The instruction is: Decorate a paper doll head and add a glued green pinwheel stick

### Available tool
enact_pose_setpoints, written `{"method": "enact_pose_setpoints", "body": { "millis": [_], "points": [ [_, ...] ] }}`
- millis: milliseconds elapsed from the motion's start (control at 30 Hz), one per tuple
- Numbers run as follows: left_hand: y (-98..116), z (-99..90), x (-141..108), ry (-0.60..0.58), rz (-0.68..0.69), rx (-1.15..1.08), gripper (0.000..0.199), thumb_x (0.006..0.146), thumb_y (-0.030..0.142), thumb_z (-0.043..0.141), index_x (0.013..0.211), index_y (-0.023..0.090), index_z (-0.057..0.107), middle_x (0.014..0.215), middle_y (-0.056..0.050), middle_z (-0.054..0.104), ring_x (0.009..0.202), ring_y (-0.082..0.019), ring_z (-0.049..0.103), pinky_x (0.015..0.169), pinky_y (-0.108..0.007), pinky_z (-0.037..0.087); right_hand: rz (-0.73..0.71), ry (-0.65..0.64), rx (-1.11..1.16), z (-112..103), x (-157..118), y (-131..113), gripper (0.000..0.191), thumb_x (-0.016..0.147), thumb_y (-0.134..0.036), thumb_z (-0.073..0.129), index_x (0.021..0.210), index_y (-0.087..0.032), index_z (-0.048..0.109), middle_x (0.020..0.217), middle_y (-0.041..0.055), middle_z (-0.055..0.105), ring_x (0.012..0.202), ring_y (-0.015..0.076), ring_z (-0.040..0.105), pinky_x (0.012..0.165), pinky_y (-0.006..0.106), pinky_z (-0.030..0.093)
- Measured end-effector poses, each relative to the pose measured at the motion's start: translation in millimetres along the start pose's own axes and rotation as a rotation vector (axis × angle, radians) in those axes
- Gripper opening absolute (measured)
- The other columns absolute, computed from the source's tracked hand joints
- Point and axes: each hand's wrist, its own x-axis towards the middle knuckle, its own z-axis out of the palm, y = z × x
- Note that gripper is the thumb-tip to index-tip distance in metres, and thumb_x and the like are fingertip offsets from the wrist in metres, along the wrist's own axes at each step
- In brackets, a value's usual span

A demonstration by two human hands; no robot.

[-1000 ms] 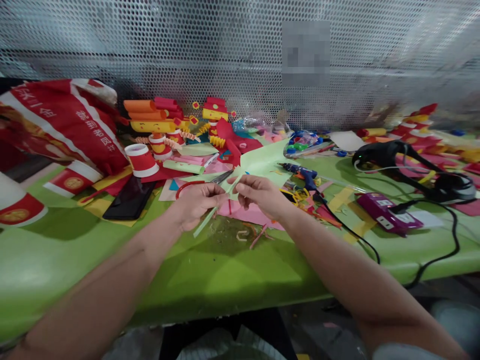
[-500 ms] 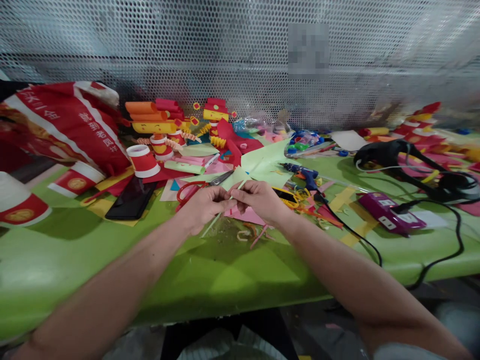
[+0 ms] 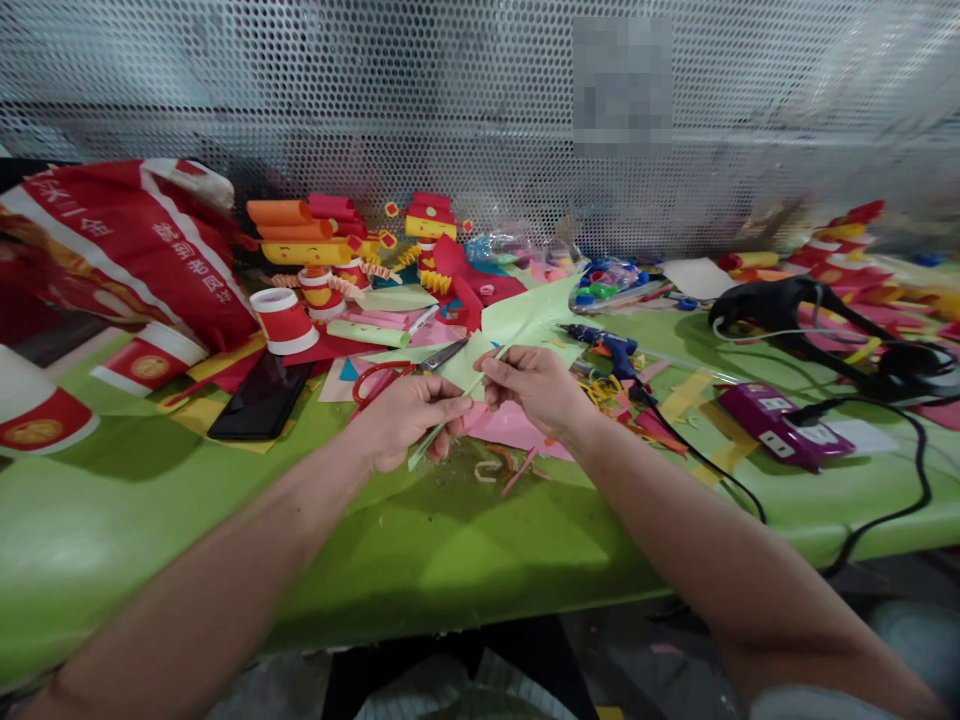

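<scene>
Through the head view I see the left hand (image 3: 409, 420) and the right hand (image 3: 538, 390) parted slightly; half a second ago their fingertips met. The pale green strip (image 3: 425, 447) bridges the small gap, held above the middle of the green surface (image 3: 480, 540). Its near end pokes out below the left fingers, angling to the left.

I judge that the right grip has moved to the far right along the strip, so more of it lies bare between two supports. Both hands are narrow, pinching the strip between thumb and fingers; the left has barely shifted. The strip's far end blends with the paper behind it, so I can't fairly say whether it is folded or flat.

Just beyond the hands lies a light green sheet (image 3: 529, 313), with the scissors (image 3: 444, 356) to its left, past the left hand. Pink paper (image 3: 510, 425) lies below the right hand, and the blue glue gun (image 3: 611, 345) rests to the right, where it was before.
</scene>
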Motion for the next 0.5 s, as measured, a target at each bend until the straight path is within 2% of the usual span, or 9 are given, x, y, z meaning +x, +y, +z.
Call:
{"method": "enact_pose_setpoints", "body": {
  "millis": [167, 367, 500],
  "points": [
    [-1.4, -3.3, 0.7, -0.067, -0.018, -0.084, 0.021, 0.08, 0.025, 0.056, 0.064, 0.015, 0.048, 0.045, 0.005, 0.053, 0.024, -0.005, 0.04, 0.026, -0.015, 0.028, -0.008, 0.003, 0.043, -2.3, 0.4, -0.8, 0.04, 0.05, -0.047, 0.076, 0.064, -0.014, 0.059, 0.049, -0.0047, 0.054, 0.04, 0.0068, 0.05, 0.043, 0.024, 0.045],
    [-1.7, -8.6, 0.6, -0.169, -0.043, -0.117, 0.019, 0.078, 0.026, 0.059, 0.065, 0.014, 0.053, 0.049, 0.003, 0.058, 0.032, -0.006, 0.049, 0.031, -0.015, 0.037, -0.064, 0.082, 0.051, -12.0, 4.0, -7.8, 0.041, 0.048, -0.048, 0.078, 0.064, -0.015, 0.059, 0.046, -0.0047, 0.054, 0.041, 0.0065, 0.05, 0.042, 0.021, 0.043],
    [-1.1, -9.5, 1.1, -0.148, -0.073, -0.096, 0.024, 0.08, 0.031, 0.056, 0.063, 0.015, 0.055, 0.043, 0.003, 0.056, 0.028, -0.007, 0.045, 0.029, -0.016, 0.034, -0.084, 0.132, 0.029, -18.8, 5.7, -14.1, 0.043, 0.043, -0.049, 0.079, 0.062, -0.015, 0.06, 0.05, -0.0037, 0.056, 0.041, 0.0064, 0.052, 0.038, 0.018, 0.04]
  ]
}}
